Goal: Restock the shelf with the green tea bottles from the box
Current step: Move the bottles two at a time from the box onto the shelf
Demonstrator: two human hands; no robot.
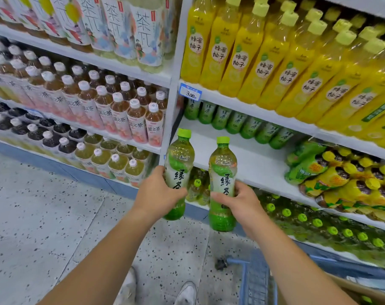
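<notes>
Left hand [159, 192] and right hand [242, 200] each gripping a tea bottle [178, 172], fingers wrapped tight, holding both upright in front of the shelf [242, 159]. Risk: sliding two in together, toppling the back row [237, 122].

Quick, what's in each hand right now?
Left hand: closed around a green tea bottle, held upright.
Right hand: closed around a second green tea bottle, also upright.
</notes>
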